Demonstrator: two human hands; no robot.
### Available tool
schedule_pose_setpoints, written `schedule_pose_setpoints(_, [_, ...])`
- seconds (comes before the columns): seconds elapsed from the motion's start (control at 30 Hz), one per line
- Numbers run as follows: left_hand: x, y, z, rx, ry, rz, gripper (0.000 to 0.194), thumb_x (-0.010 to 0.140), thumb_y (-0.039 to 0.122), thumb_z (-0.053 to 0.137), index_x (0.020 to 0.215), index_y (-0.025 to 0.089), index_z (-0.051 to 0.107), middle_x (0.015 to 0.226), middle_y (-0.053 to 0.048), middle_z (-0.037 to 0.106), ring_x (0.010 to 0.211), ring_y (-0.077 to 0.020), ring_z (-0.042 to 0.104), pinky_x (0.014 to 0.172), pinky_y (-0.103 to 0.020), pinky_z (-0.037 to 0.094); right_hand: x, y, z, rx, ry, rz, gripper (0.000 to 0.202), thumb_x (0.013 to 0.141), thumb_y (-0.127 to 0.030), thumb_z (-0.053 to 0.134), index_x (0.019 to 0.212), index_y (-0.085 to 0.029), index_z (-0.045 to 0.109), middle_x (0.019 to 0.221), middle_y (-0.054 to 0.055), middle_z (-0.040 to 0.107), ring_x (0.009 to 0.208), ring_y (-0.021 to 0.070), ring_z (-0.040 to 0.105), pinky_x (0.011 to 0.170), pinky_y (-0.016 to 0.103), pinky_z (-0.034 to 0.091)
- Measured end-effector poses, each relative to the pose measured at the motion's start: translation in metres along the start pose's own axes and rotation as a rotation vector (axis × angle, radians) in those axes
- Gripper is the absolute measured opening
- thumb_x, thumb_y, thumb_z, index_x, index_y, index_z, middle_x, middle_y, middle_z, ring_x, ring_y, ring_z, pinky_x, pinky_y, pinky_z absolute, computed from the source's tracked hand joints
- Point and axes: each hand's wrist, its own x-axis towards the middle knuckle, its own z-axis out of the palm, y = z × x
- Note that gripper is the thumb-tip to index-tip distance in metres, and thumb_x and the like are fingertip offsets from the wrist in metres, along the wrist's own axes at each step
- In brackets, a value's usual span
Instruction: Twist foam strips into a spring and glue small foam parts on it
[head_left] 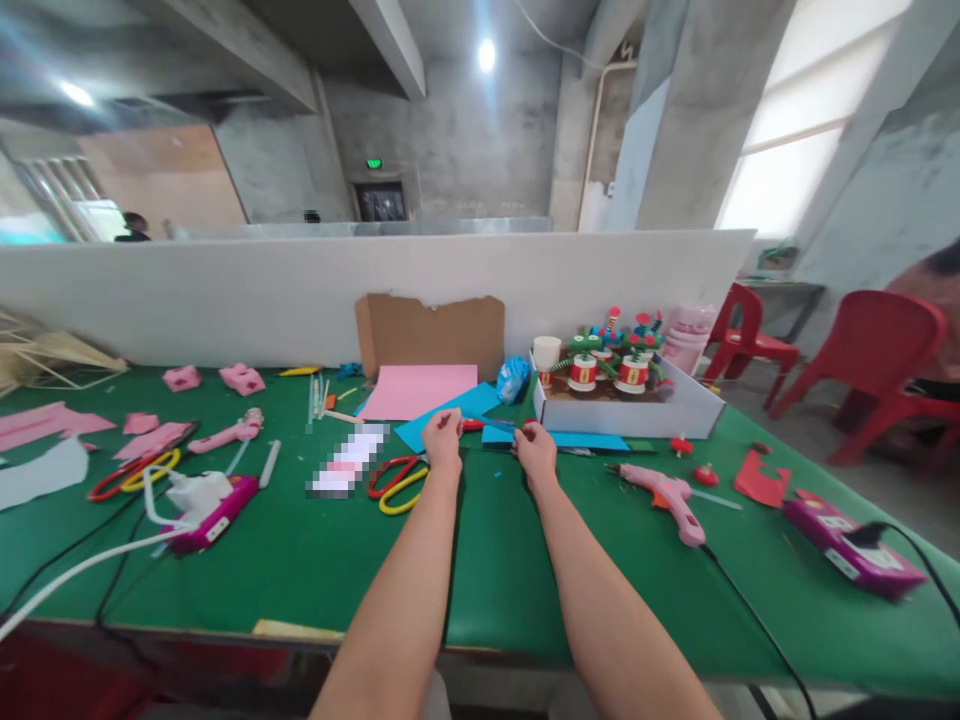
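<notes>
My left hand [444, 438] and my right hand [535, 450] are raised over the middle of the green table. Between them stretches a thin blue strip [491, 421], its ends pinched in the fingers of each hand. Behind and beside the hands lie blue paper sheets [420, 432] and a folded blue piece [592, 440]. Scissors with red and yellow handles [401, 483] rest just left of my left forearm. A pink sheet [424, 392] lies farther back, in front of an upright piece of cardboard [442, 335].
A white box [626, 418] holds several decorated cups. Pink glue guns [675, 495] [229, 433] lie at right and left. Purple power strips [855, 550] [214, 515] with cables sit near both sides. Red chairs [870, 350] stand beyond the table at right.
</notes>
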Motion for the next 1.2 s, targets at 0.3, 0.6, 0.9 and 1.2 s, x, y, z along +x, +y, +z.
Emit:
schedule_pose_setpoints(0.3, [-0.023,-0.002,0.012,0.052,-0.309,-0.117,0.035,0.051,0.046,0.076,0.061,0.016,0.061,0.057,0.0,0.06,0.053,-0.0108,0.051,0.054,-0.024,0.041,-0.015,-0.025,0.004,0.326,-0.139,0.0,0.039,0.049,-0.046,0.078,0.066,-0.021,0.054,0.055,-0.003,0.059,0.053,0.0158,0.059,0.058,0.033,0.053])
schedule_pose_setpoints(0.6, [-0.04,-0.001,0.02,0.108,-0.512,-0.062,0.034,0.058,0.049,0.073,0.056,0.018,0.059,0.057,0.0,0.058,0.057,-0.014,0.052,0.059,-0.027,0.044,-0.026,-0.031,0.011,0.259,-0.185,-0.006,0.039,0.049,-0.048,0.078,0.059,-0.021,0.052,0.052,-0.004,0.057,0.053,0.0142,0.056,0.055,0.028,0.049])
schedule_pose_setpoints(0.9, [-0.039,-0.016,0.022,0.079,-0.465,-0.12,0.033,0.055,0.046,0.075,0.058,0.017,0.062,0.054,-0.001,0.059,0.052,-0.0132,0.052,0.056,-0.027,0.042,-0.024,-0.025,0.004,0.282,-0.149,0.068,0.039,0.046,-0.05,0.08,0.06,-0.019,0.062,0.052,-0.002,0.058,0.05,0.0144,0.055,0.053,0.029,0.049])
schedule_pose_setpoints(1.2, [-0.039,-0.009,0.018,0.113,-0.482,-0.117,0.03,0.056,0.042,0.076,0.06,0.016,0.064,0.057,-0.001,0.062,0.056,-0.0137,0.055,0.059,-0.027,0.044,-0.025,-0.035,-0.002,0.185,-0.185,-0.011,0.035,0.054,-0.049,0.077,0.06,-0.02,0.058,0.055,-0.003,0.059,0.054,0.0142,0.056,0.058,0.028,0.05])
